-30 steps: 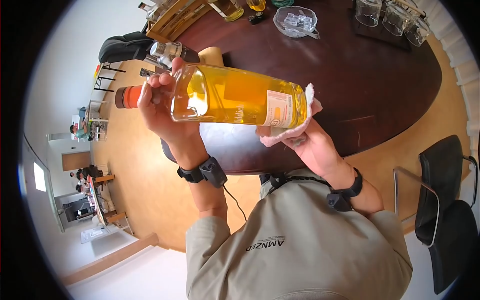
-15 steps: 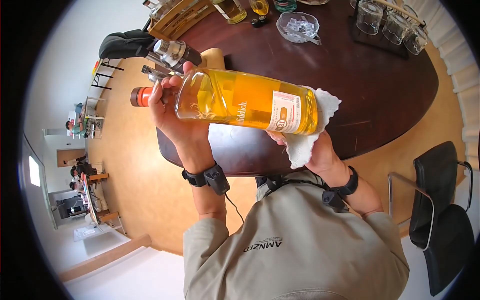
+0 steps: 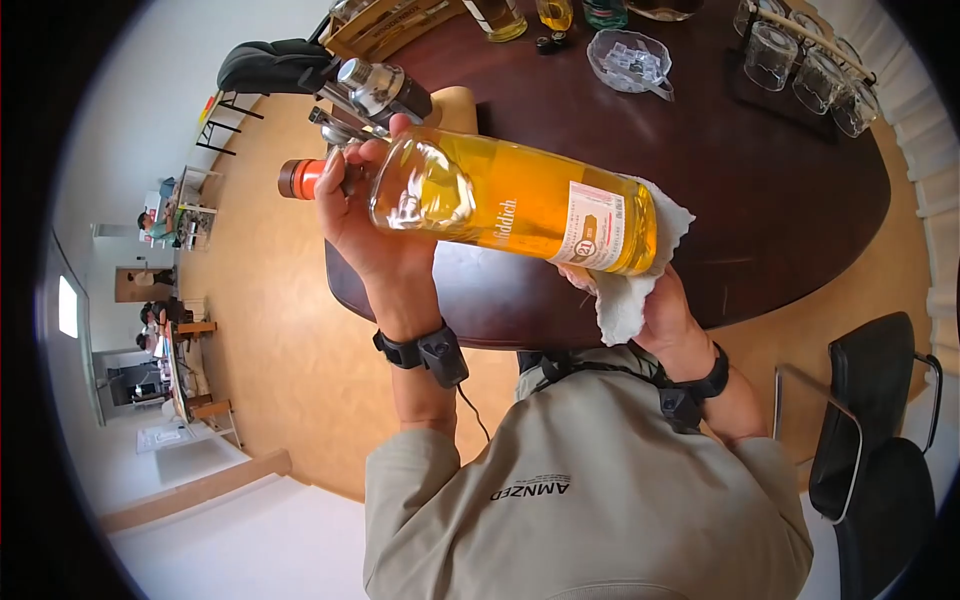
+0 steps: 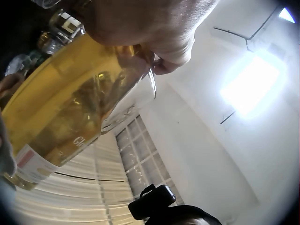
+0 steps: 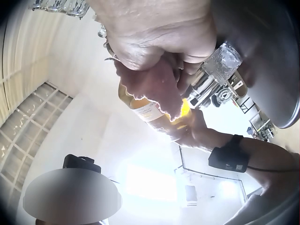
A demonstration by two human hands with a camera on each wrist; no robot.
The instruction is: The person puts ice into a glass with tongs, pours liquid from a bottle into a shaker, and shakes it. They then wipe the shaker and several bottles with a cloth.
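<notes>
A glass whisky bottle point(image 3: 500, 205) of amber liquid is held tilted over the near edge of the table, its label facing up. My left hand point(image 3: 375, 235) grips it around the neck and shoulder, and the orange-and-brown cap point(image 3: 300, 179) sticks out past the fingers. At the base, my right hand point(image 3: 668, 312) holds a white cloth point(image 3: 625, 300) against the glass from below. In the right wrist view the cloth point(image 5: 150, 86) lies bunched under the palm, against the bottle's base. The left wrist view shows the bottle point(image 4: 70, 98) running away beneath the left hand point(image 4: 150, 28).
A metal cocktail shaker point(image 3: 385, 88) stands beyond the left hand. Further back are a bowl of ice point(image 3: 628, 62), a wooden crate point(image 3: 385, 32) and more bottles. A rack with upturned glasses point(image 3: 770, 58) stands at the far right, and a black chair point(image 3: 870, 400) at right.
The bottle has rolled, so its label faces the head camera more fully. The cloth, earlier wrapped round the base, now spreads out behind and below it. Both hands keep their hold.
</notes>
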